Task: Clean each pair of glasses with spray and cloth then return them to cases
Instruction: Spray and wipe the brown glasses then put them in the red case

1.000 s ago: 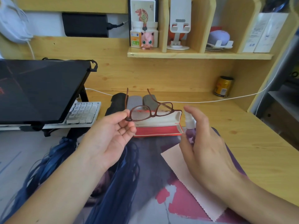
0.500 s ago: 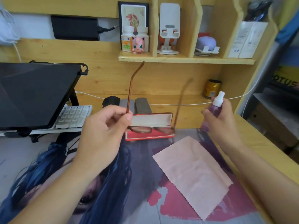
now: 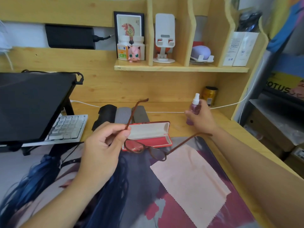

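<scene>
1. Head view looks down on a wooden desk (image 3: 189, 127) with a printed mat (image 3: 131, 186) across the lower half of the frame.
2. At upper left, a black laptop (image 3: 32, 102) sits raised on a stand above a white keyboard (image 3: 67, 127).
3. A shelf (image 3: 181, 68) at upper centre holds two bottles, a pink toy (image 3: 134, 53), a white phone stand (image 3: 164, 38) and white boxes.
4. A gold can (image 3: 210, 95) stands at the desk's back right, with a white cable (image 3: 164, 112) running along the back edge.
5. Three closed cases (image 3: 123, 114), one black and two grey, lie side by side at centre; just in front of them an open red case (image 3: 151, 134) shows a pale lining.
6. A pink cloth (image 3: 190, 183) lies flat on the mat at lower right.
7. The left hand (image 3: 105, 145) pinches one temple of the glasses (image 3: 144, 149) between thumb and fingers.
8. The glasses hang in the air at centre, over the red case's front edge and the mat, lenses down, temples spread and pointing up; the frame is brown and thin.
9. The right hand (image 3: 202, 119) is wrapped around a purple spray bottle (image 3: 194, 109) with a white nozzle, at centre right, near the can.
</scene>
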